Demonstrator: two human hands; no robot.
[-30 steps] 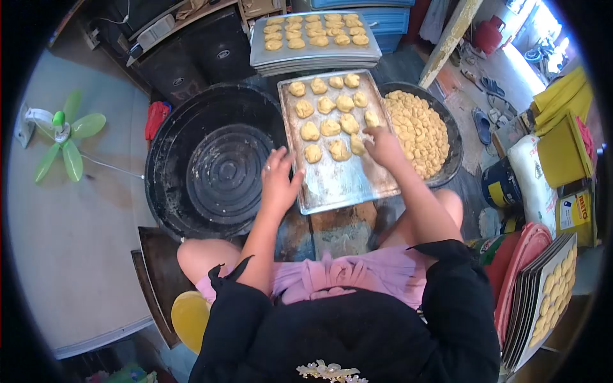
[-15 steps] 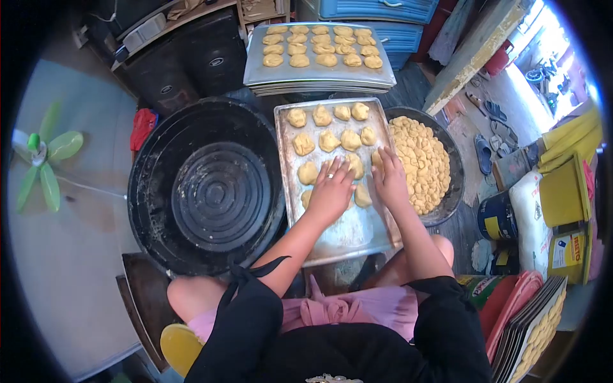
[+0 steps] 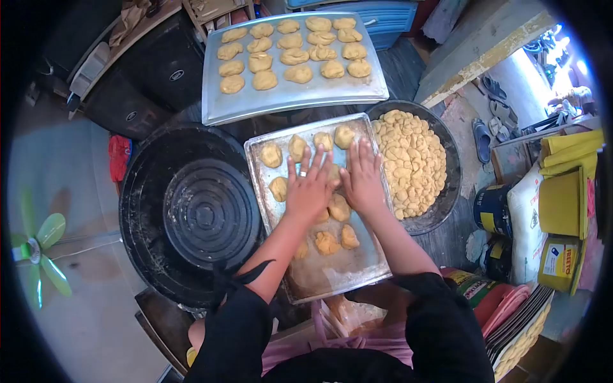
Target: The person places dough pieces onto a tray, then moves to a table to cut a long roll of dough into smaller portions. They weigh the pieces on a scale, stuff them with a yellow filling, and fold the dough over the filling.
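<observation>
A metal tray (image 3: 332, 276) in front of me holds rows of dough pieces, one of them a ball (image 3: 271, 154) near its far left corner. My left hand (image 3: 309, 188) lies palm down over the middle pieces, its fingers spread and a ring on one. Beside it, my right hand (image 3: 364, 177) rests flat toward the tray's right side, fingers stretched out. Both palms hide some of the dough beneath. To the right, a round dark basin (image 3: 454, 185) is filled with many small dough lumps (image 3: 412, 163).
Beyond the tray, a larger sheet (image 3: 287, 105) bears rows of flattened dough. A big black tub (image 3: 137, 210) stands at the left. Stacked trays (image 3: 520, 325) are at the lower right, near a yellow container (image 3: 562, 207). A green-bladed fan (image 3: 32, 250) is at far left.
The view has shifted, and the tray appears lower and turned slightly. Both hands have moved to dough farther up the tray, and their fingers look straighter.
</observation>
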